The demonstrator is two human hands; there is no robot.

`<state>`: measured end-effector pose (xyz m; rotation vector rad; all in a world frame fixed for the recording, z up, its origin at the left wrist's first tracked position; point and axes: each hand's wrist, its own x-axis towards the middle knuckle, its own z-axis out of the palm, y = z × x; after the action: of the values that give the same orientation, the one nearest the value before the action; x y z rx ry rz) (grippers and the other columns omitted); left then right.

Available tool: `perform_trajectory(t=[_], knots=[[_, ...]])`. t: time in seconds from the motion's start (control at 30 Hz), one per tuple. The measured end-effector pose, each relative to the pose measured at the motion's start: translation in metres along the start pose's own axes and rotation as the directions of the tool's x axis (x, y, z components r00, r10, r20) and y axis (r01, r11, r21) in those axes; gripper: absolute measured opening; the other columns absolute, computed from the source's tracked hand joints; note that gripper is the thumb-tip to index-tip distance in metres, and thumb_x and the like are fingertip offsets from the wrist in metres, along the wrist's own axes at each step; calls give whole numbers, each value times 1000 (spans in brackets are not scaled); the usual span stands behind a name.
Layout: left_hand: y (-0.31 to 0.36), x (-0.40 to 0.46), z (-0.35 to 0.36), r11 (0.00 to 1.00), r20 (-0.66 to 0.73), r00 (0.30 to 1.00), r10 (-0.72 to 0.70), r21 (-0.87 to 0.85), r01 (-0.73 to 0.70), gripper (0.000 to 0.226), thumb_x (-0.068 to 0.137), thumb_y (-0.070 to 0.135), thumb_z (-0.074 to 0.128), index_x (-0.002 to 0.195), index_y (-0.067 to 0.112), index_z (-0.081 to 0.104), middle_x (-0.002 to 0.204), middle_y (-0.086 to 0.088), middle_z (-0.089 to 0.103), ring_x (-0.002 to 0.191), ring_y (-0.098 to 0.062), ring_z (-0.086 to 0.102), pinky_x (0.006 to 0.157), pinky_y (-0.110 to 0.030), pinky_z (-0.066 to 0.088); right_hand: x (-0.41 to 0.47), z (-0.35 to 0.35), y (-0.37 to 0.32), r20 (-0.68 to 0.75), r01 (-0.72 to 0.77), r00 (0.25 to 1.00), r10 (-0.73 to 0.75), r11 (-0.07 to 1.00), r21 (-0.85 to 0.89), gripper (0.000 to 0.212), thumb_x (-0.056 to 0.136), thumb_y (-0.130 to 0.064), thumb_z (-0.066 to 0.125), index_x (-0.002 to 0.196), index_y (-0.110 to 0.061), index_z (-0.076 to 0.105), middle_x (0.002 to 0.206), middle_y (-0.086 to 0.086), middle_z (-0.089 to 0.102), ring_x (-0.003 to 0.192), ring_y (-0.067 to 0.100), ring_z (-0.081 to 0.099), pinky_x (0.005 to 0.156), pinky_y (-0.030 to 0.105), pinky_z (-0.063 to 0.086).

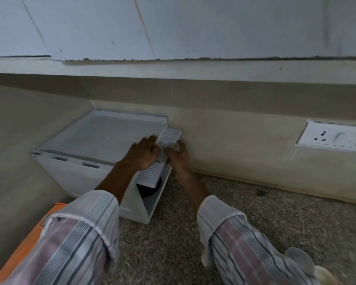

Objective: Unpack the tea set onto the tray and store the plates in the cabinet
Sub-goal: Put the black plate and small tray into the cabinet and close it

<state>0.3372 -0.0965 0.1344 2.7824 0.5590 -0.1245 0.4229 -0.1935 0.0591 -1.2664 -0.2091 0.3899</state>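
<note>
A white plastic cabinet [95, 138] stands in the corner of the speckled stone counter [255, 219]. Its ribbed white door [150, 175] hangs ajar at the right side, and a dark round object [150, 188] shows in the gap below it. My left hand [142, 153] lies over the door's upper edge with the fingers curled on the handle. My right hand [178, 156] grips the same handle [164, 150] from the wall side. No plates or tea set pieces are clearly in sight.
An orange box [27, 243] sits at the lower left by my left sleeve. A white wall socket panel [335, 138] is on the right wall. Blurred pale round objects [302, 258] lie at the bottom right. An overhead shelf edge [193, 68] runs above.
</note>
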Motion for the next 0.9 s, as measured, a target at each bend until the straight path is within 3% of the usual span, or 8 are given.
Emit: perform_trajectory(t=[0.13,0.2,0.4,0.53,0.6,0.67,0.8,0.9], knots=[[2,-3,-3,1000,13,1000,-17,-20,17,57,107,41,14,159,21,1,168,3,0,155,-16,1,125,-39,0,-9,-40,-11,-107,65,991,-79,990,-127,46,89,-7,70,133,-13,58,123,8,66,109,24,64,96,37,53],[2,-4,-3,999,15,1000,-16,-29,16,57,107,42,13,159,22,0,168,3,0,155,-15,1,126,-39,0,-13,-63,-17,-133,79,986,-104,981,-180,46,89,-12,71,134,-11,59,124,10,68,110,27,66,96,41,54],[1,-4,-2,1000,18,1000,-13,-20,13,57,107,40,14,158,20,-1,167,1,-1,155,-16,1,126,-38,-1,-22,-107,-15,-167,74,980,-108,977,-198,28,90,-12,69,117,-19,64,113,3,70,101,24,68,89,38,56],[1,0,0,1000,12,1000,-19,-11,19,57,107,40,15,158,21,-2,168,2,-2,155,-15,1,125,-38,-1,-28,-129,8,-178,28,982,-70,973,-231,21,92,-7,63,111,-11,68,102,4,72,94,24,67,78,33,54],[1,0,0,1000,12,1000,-22,-7,22,57,107,40,15,158,22,-2,168,3,-2,155,-15,0,125,-38,-1,-28,-124,27,-175,24,981,-79,954,-297,19,91,-21,61,108,-14,67,102,3,71,97,25,67,83,39,56],[1,0,1,1000,15,1000,-26,-6,26,57,107,40,15,158,22,-2,168,3,-2,155,-15,0,125,-38,-2,-27,-114,47,-197,-31,980,-40,939,-344,41,89,-41,53,118,-15,63,115,8,69,109,31,65,96,50,53],[-1,2,2,1000,12,1000,-21,-7,21,57,107,41,15,158,23,-3,168,3,-2,155,-15,-1,125,-38,-2,-30,-86,68,-211,-210,967,142,913,-349,43,105,-23,40,142,-2,49,139,16,56,129,34,53,111,44,43],[-1,5,3,1000,8,1000,-2,-13,2,57,107,41,15,158,22,-3,167,3,-3,155,-15,-2,125,-38,-2,-19,-63,99,-229,-297,948,222,876,-379,47,108,-34,34,137,-1,52,135,18,59,123,35,58,106,42,47]])
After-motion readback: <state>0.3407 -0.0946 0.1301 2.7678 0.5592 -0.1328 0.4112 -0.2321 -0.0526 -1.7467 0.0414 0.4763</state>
